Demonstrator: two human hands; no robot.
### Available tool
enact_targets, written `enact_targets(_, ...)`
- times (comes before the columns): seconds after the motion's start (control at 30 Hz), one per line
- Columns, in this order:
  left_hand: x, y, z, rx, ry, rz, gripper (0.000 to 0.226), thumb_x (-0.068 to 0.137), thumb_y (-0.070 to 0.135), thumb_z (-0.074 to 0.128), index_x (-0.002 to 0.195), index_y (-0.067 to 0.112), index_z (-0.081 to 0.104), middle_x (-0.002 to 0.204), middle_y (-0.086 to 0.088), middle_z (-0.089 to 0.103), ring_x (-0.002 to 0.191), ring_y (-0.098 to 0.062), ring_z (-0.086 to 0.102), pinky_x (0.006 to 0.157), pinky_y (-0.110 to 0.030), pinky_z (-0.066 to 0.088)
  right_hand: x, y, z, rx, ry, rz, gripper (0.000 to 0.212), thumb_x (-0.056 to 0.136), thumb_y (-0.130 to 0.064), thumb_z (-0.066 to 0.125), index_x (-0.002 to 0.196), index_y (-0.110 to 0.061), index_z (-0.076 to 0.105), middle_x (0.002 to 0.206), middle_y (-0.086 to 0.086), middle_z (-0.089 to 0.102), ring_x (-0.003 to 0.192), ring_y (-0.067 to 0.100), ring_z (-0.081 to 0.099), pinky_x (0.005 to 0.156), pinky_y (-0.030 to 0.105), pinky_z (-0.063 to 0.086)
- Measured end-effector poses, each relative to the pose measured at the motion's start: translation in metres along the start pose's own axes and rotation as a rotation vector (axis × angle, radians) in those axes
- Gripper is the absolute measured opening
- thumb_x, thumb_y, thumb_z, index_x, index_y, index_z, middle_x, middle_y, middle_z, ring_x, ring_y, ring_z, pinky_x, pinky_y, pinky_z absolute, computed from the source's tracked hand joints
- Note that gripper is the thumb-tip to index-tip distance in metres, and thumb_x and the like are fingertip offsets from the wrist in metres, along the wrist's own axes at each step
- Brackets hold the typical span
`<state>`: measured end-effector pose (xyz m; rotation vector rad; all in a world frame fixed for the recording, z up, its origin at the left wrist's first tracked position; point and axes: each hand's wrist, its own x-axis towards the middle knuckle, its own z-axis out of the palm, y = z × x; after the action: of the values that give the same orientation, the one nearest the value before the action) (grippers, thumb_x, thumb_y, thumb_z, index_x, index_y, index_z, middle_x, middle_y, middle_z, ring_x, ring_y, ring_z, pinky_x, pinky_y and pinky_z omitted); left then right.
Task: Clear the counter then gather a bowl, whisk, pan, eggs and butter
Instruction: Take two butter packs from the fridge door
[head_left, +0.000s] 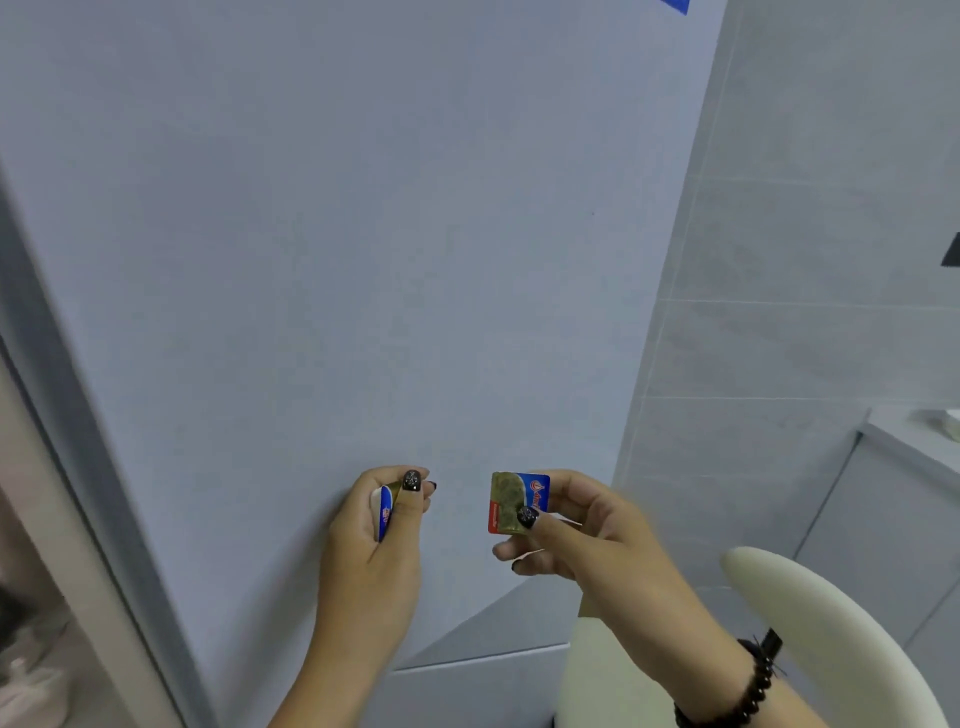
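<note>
Butter comes first: two small square portion packs with blue, red and gold printed foil lids, one in each hand, held up in front of a large pale grey door panel (363, 234). The right butter pack (517, 501) faces the camera, lid toward the viewer, pinched by the right hand (566, 530) with the thumb on its lower corner and fingers behind. The left butter pack (385, 512) is turned edge-on, so only its blue rim shows; the left hand (382, 519) grips it with curled fingers and thumb over the top. The two packs are apart, not touching. One black beaded bracelet (748, 691) circles the right wrist. One cream rounded chair back (831, 639) sits lower right, cut off by the frame. Far right, a tabletop edge (914, 436) is blurred; what stands on it cannot be made out.
</note>
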<state>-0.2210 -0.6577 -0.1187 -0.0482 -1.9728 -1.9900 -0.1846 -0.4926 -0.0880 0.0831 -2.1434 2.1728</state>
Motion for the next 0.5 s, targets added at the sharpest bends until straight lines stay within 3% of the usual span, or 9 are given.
enact_targets(0.17, 0.033, -0.034, -0.002, 0.056, -0.037, -0.051, 0.014, 0.096, 0.02, 0.054, 0.092, 0.03, 0.064, 0.086, 0.008, 0.064, 0.082, -0.015, 0.056, 0.069, -0.022, 0.042, 0.021, 0.014, 0.011, -0.073, 0.021, 0.045, 0.033, 0.091, 0.009, 0.044, 0.103, -0.012, 0.067, 0.094, 0.009, 0.072, 0.077, 0.026, 0.072, 0.066, 0.026, 0.054)
enact_targets(0.2, 0.038, -0.039, -0.001, 0.064, -0.034, -0.051, 0.015, 0.096, 0.02, 0.053, 0.093, 0.031, 0.064, 0.091, 0.01, 0.063, 0.087, -0.013, 0.056, 0.073, -0.024, 0.042, 0.023, 0.017, 0.011, -0.088, 0.021, 0.055, 0.033, 0.091, 0.008, 0.044, 0.103, -0.012, 0.067, 0.094, 0.009, 0.072, 0.077, 0.025, 0.072, 0.066, 0.026, 0.054)
enact_targets(0.3, 0.052, -0.052, 0.006, 0.091, -0.028, -0.042, 0.018, 0.097, 0.021, 0.052, 0.095, 0.035, 0.063, 0.133, 0.015, 0.052, 0.124, -0.004, 0.046, 0.097, -0.024, 0.034, 0.028, 0.021, 0.006, -0.105, 0.042, 0.074, 0.03, 0.091, 0.009, 0.045, 0.103, -0.01, 0.066, 0.092, 0.006, 0.072, 0.075, 0.023, 0.072, 0.066, 0.025, 0.053)
enact_targets(0.4, 0.065, -0.057, 0.016, 0.12, -0.057, -0.069, 0.022, 0.097, 0.019, 0.05, 0.094, 0.037, 0.063, 0.152, 0.014, 0.034, 0.138, -0.003, 0.033, 0.099, -0.028, 0.034, 0.032, 0.025, -0.006, -0.104, 0.105, 0.089, 0.03, 0.091, 0.009, 0.046, 0.102, -0.01, 0.067, 0.09, 0.005, 0.072, 0.074, 0.021, 0.072, 0.064, 0.023, 0.052)
enact_targets(0.5, 0.078, -0.062, 0.021, 0.112, -0.069, -0.116, 0.023, 0.097, 0.02, 0.049, 0.094, 0.036, 0.065, 0.157, 0.007, 0.029, 0.139, -0.022, 0.038, 0.096, -0.042, 0.04, 0.033, 0.029, -0.017, -0.11, 0.152, 0.121, 0.03, 0.091, 0.008, 0.046, 0.102, -0.011, 0.067, 0.093, 0.007, 0.072, 0.076, 0.022, 0.072, 0.065, 0.025, 0.053)
